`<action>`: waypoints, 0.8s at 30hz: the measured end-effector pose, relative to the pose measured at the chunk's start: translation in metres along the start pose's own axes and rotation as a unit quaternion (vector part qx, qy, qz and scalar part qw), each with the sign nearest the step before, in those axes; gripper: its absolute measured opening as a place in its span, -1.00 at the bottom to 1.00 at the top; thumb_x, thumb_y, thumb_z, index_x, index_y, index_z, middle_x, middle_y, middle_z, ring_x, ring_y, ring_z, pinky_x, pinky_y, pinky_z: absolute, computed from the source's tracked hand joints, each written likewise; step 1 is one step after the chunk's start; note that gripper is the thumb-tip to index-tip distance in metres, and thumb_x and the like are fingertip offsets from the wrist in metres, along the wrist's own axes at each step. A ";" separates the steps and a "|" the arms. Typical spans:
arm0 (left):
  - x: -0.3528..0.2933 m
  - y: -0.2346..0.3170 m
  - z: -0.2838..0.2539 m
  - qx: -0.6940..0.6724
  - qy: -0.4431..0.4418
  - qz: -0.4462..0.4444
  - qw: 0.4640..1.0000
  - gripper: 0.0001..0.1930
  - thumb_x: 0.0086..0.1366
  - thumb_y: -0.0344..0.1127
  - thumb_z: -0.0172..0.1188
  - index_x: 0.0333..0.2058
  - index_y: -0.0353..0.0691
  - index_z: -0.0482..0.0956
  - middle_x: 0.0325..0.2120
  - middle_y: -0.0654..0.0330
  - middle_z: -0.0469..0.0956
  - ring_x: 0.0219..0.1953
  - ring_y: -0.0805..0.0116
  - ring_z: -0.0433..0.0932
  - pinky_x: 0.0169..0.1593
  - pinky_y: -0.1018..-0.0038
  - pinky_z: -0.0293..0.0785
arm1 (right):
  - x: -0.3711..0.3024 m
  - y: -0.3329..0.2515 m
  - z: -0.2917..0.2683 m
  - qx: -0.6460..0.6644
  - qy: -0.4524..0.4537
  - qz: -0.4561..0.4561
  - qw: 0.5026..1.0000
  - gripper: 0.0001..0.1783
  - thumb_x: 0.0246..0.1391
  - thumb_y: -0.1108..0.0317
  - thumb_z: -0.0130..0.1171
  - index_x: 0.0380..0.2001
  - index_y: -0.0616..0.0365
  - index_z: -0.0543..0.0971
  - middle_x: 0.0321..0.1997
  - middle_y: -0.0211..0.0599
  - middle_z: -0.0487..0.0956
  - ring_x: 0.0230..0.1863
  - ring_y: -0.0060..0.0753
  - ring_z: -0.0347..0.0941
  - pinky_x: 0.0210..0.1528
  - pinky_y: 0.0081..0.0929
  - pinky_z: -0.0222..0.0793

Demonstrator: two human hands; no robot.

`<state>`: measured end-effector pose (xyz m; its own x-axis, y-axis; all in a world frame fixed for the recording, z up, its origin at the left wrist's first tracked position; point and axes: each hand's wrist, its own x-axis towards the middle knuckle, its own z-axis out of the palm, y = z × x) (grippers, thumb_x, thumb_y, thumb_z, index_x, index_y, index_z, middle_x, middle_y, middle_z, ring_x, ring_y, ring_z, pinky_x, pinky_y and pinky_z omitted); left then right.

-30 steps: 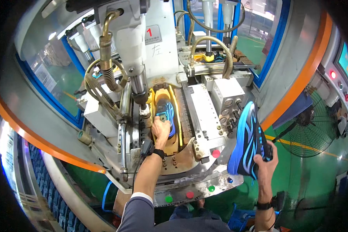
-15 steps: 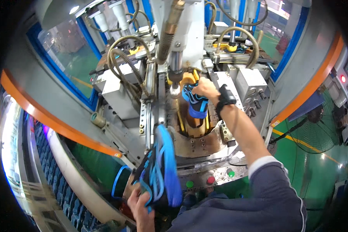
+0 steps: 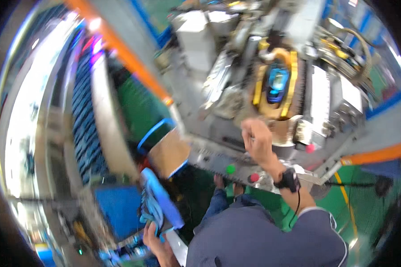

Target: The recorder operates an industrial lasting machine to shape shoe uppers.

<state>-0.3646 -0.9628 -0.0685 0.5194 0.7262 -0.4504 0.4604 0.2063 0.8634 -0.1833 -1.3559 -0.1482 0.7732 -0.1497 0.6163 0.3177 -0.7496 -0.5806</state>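
My left hand [image 3: 155, 238] grips a blue and black shoe [image 3: 161, 198], which hangs tilted at my left side with its blue sole facing right. A second blue and black shoe [image 3: 277, 84] sits in the machine's bed [image 3: 266, 95], between two yellow side pieces. Nearer to me than that shoe, and apart from it, is my right hand [image 3: 258, 140], above the machine's front edge. Its fingers are curled in and nothing shows in them, though motion blurs them. A black watch-like device [image 3: 287, 179] is on my right wrist.
Green and red push buttons [image 3: 231, 169] line the machine's front. To the left stand a brown board [image 3: 169, 151] with blue edging, a blue panel [image 3: 118, 209] and a dark ridged conveyor [image 3: 87, 120]. Orange frame bars [image 3: 374, 155] flank the machine.
My right hand has let go of the shoe in the machine and drawn back toward me. The view has swung left. My left hand still holds its shoe, now lower and further left.
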 end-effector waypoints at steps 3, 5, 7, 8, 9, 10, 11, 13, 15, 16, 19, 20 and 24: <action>-0.017 -0.031 -0.014 -0.079 -0.076 -0.040 0.993 -0.71 0.15 -0.33 0.24 -0.13 -0.22 0.58 -0.33 0.34 0.58 -0.30 0.53 0.50 -0.39 0.55 0.27 | -0.077 -0.029 0.061 0.045 -0.136 0.035 0.989 -0.80 -0.09 0.52 0.20 -0.31 0.12 0.55 -0.27 -0.20 0.56 -0.18 -0.07 0.50 -0.18 -0.25 0.47; -0.031 -0.049 -0.025 -0.063 -0.058 -0.027 0.996 -0.71 0.15 -0.37 0.25 -0.13 -0.27 0.59 -0.34 0.30 0.60 -0.35 0.49 0.53 -0.40 0.54 0.34 | -0.106 -0.016 0.102 0.000 -0.184 -0.010 0.983 -0.78 -0.07 0.48 0.18 -0.27 0.09 0.54 -0.25 -0.21 0.52 -0.18 -0.06 0.49 -0.21 -0.22 0.48; -0.045 -0.064 -0.039 -0.092 -0.037 -0.068 0.993 -0.70 0.14 -0.38 0.27 -0.13 -0.30 0.59 -0.34 0.27 0.61 -0.36 0.47 0.56 -0.41 0.55 0.41 | -0.127 0.004 0.126 -0.039 -0.287 0.018 0.957 -0.78 -0.03 0.48 0.11 -0.25 0.10 0.56 -0.25 -0.16 0.53 -0.16 -0.03 0.49 -0.16 -0.18 0.47; -0.052 -0.069 -0.048 -0.158 -0.036 -0.115 0.980 -0.69 0.14 -0.41 0.27 -0.12 -0.32 0.59 -0.32 0.24 0.63 -0.35 0.46 0.58 -0.40 0.56 0.45 | -0.135 0.013 0.134 -0.020 -0.263 -0.021 0.964 -0.77 0.00 0.49 0.06 -0.23 0.12 0.57 -0.24 -0.13 0.53 -0.16 0.00 0.49 -0.13 -0.17 0.46; -0.058 -0.076 -0.056 -0.173 -0.013 -0.114 0.978 -0.69 0.14 -0.44 0.27 -0.11 -0.35 0.58 -0.30 0.21 0.64 -0.34 0.44 0.60 -0.37 0.55 0.48 | -0.139 0.022 0.139 -0.051 -0.286 -0.028 0.956 -0.75 0.03 0.50 0.02 -0.21 0.14 0.57 -0.24 -0.10 0.53 -0.16 0.02 0.48 -0.11 -0.16 0.46; -0.062 -0.081 -0.068 -0.192 0.000 -0.130 0.973 -0.68 0.14 -0.48 0.26 -0.09 -0.39 0.58 -0.29 0.17 0.65 -0.33 0.43 0.62 -0.34 0.55 0.52 | -0.144 0.028 0.140 -0.038 -0.291 -0.042 0.955 -0.74 0.03 0.52 0.01 -0.19 0.15 0.56 -0.22 -0.10 0.52 -0.14 0.01 0.47 -0.08 -0.16 0.44; -0.065 -0.086 -0.080 -0.227 0.016 -0.122 0.966 -0.68 0.15 -0.52 0.25 -0.08 -0.45 0.57 -0.28 0.14 0.65 -0.32 0.41 0.63 -0.30 0.53 0.55 | -0.147 0.033 0.141 -0.032 -0.285 -0.073 0.955 -0.76 0.08 0.50 -0.02 -0.19 0.18 0.55 -0.22 -0.09 0.52 -0.11 0.03 0.44 -0.04 -0.16 0.40; -0.067 -0.099 -0.107 -0.250 0.059 -0.120 0.959 -0.69 0.15 -0.52 0.25 -0.10 -0.46 0.57 -0.28 0.15 0.65 -0.33 0.41 0.63 -0.30 0.53 0.54 | -0.152 0.034 0.140 0.002 -0.278 -0.041 0.960 -0.77 0.18 0.40 -0.03 -0.17 0.19 0.55 -0.17 -0.07 0.53 -0.05 0.04 0.42 0.05 -0.16 0.33; -0.066 -0.115 -0.136 -0.281 0.104 -0.132 0.945 -0.72 0.13 -0.48 0.28 -0.15 -0.40 0.60 -0.32 0.18 0.65 -0.36 0.42 0.62 -0.32 0.55 0.52 | -0.149 0.028 0.141 0.006 -0.260 -0.062 0.964 -0.75 0.13 0.45 0.07 -0.11 0.16 0.55 -0.16 -0.04 0.55 -0.08 -0.01 0.45 0.04 -0.22 0.37; -0.064 -0.123 -0.154 -0.292 0.131 -0.124 0.939 -0.72 0.13 -0.48 0.28 -0.15 -0.40 0.60 -0.32 0.18 0.65 -0.36 0.42 0.62 -0.32 0.55 0.52 | -0.141 0.021 0.147 0.026 -0.292 0.021 0.956 -0.73 0.13 0.46 0.06 -0.09 0.22 0.55 -0.18 -0.10 0.54 -0.13 -0.15 0.46 0.00 -0.29 0.39; -0.052 -0.149 -0.207 -0.249 0.246 -0.108 0.931 -0.78 0.08 -0.43 0.31 -0.25 -0.31 0.63 -0.40 0.22 0.64 -0.43 0.43 0.59 -0.40 0.51 0.50 | -0.101 -0.023 0.163 0.091 -0.255 0.021 0.962 -0.78 0.13 0.47 0.09 -0.15 0.25 0.55 -0.23 -0.19 0.55 -0.25 -0.34 0.48 -0.15 -0.45 0.40; -0.046 -0.156 -0.225 -0.304 0.270 -0.101 0.908 -0.81 0.07 -0.42 0.31 -0.29 -0.29 0.64 -0.43 0.21 0.63 -0.44 0.41 0.58 -0.43 0.48 0.50 | -0.081 -0.049 0.171 0.123 -0.240 0.030 0.963 -0.80 0.13 0.48 0.09 -0.16 0.24 0.54 -0.24 -0.19 0.56 -0.28 -0.34 0.48 -0.16 -0.44 0.40; 0.005 -0.180 -0.316 -0.364 0.339 -0.051 0.866 -0.76 0.04 -0.44 0.30 -0.26 -0.36 0.64 -0.42 0.16 0.63 -0.42 0.33 0.60 -0.38 0.40 0.56 | 0.001 -0.220 0.204 0.209 -0.177 -0.121 0.954 -0.84 0.14 0.54 0.09 -0.19 0.21 0.54 -0.27 -0.23 0.57 -0.30 -0.37 0.49 -0.18 -0.44 0.40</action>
<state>-0.6726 -0.7886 -0.1548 -0.1525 0.8472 -0.5088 -0.2261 0.4713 0.8525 -0.1404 -1.0597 -0.1285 0.7636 0.2778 0.5829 0.6435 -0.4018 -0.6515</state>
